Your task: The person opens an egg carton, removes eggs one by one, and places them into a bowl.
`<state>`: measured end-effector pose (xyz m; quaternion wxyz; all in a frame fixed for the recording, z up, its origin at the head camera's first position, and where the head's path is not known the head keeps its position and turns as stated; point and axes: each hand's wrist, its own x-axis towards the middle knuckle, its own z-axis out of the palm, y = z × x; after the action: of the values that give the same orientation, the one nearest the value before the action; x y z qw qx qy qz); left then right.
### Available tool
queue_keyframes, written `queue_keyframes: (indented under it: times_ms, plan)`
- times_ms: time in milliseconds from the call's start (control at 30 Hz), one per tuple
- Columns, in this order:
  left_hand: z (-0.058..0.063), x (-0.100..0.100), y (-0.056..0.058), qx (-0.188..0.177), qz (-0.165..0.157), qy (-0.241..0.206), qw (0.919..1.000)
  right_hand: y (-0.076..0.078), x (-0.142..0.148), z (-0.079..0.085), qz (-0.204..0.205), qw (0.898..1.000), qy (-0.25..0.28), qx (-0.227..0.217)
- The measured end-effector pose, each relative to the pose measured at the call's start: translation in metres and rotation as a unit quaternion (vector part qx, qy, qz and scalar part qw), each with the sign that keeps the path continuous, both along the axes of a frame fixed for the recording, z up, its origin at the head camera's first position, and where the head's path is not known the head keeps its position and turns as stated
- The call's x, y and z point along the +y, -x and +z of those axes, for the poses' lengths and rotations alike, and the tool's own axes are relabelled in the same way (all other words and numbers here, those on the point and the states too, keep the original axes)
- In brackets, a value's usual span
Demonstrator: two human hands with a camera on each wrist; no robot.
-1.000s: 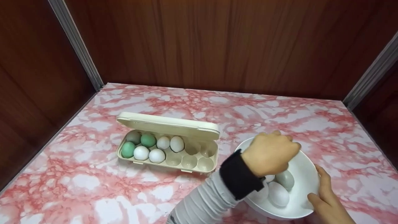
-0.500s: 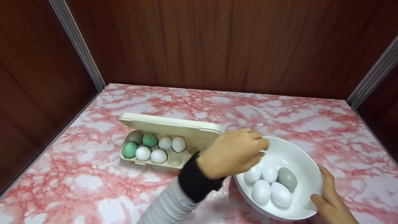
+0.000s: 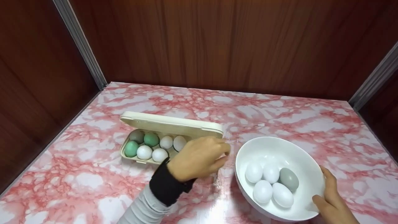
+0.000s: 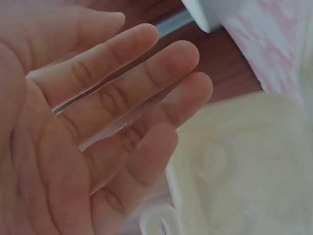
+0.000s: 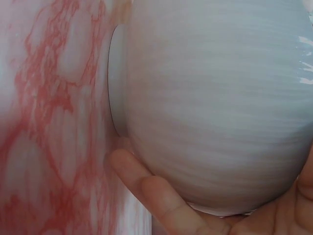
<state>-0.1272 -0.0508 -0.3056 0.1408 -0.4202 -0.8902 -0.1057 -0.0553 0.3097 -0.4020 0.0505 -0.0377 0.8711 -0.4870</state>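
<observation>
My left hand (image 3: 199,158) hovers over the right end of the cream egg carton (image 3: 174,119) and hides its cups there. In the left wrist view its fingers (image 4: 166,63) are loosely extended with nothing between them, the carton's pale cups blurred beyond. Green eggs (image 3: 151,139), a grey egg (image 3: 136,136) and several white eggs (image 3: 144,152) fill the carton's left cups. My right hand (image 3: 334,196) grips the right side of a white bowl (image 3: 276,143), thumb at the rim, fingers under its outer wall. Inside lie several white eggs (image 3: 283,195) and one grey-green egg (image 3: 289,179).
The carton's lid (image 3: 171,119) leans up along its back side. Red-and-white marbled covering spreads over the table (image 3: 87,180). Dark wood panels (image 3: 217,43) with metal corner strips (image 3: 81,43) wall in the back and sides.
My left hand has moved left, from over the bowl to over the carton's right end, bringing all the bowl's eggs into view. The right hand keeps its grip on the bowl.
</observation>
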Motion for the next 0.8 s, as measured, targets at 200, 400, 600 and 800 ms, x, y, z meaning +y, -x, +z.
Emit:
queue_keyframes:
  times_ms: [200,400,600,800]
  plan:
    - [-0.008,-0.018,0.011,-0.013,0.022,-0.008,0.9997,0.001,0.001,-0.004,-0.002,1.000,0.000,0.029]
    - [-0.013,-0.037,0.018,-0.022,0.049,-0.023,0.9983,0.001,0.000,-0.005,-0.005,1.000,0.006,0.025]
    - [-0.016,-0.058,0.022,-0.069,0.098,-0.012,0.9928,0.001,-0.001,-0.006,-0.005,0.999,0.032,0.028]
    - [-0.021,-0.071,0.030,-0.123,0.135,-0.018,0.9830,0.002,0.000,-0.006,-0.005,0.999,0.052,0.017]
